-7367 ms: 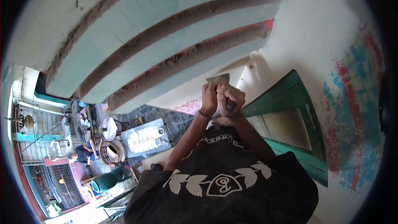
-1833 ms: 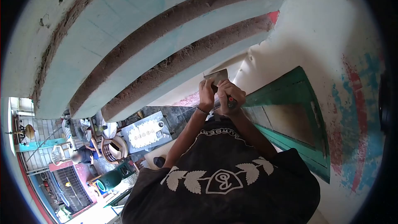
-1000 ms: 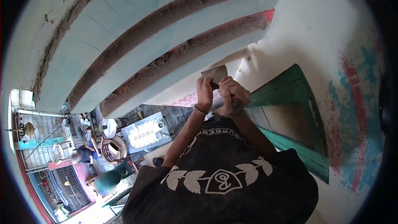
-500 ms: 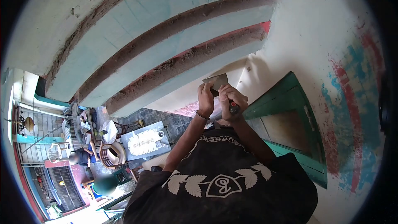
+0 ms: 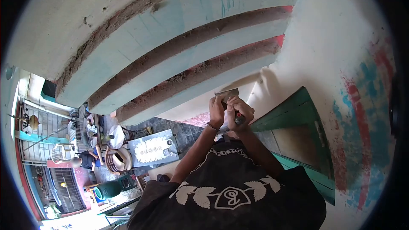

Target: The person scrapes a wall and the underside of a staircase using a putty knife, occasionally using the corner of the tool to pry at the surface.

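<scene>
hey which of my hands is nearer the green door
Right. The right hand grips the scraper, left of the green door; the left hand is farther left.

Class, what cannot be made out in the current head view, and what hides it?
All in the head view:
Putty knife: most of its handle is hidden by the right hand.
Left hand: its exact grip is too small to tell.
Black shirt: partly cut off by the bottom edge.
White tablecloth: its finer pattern is lost in glare.
</scene>
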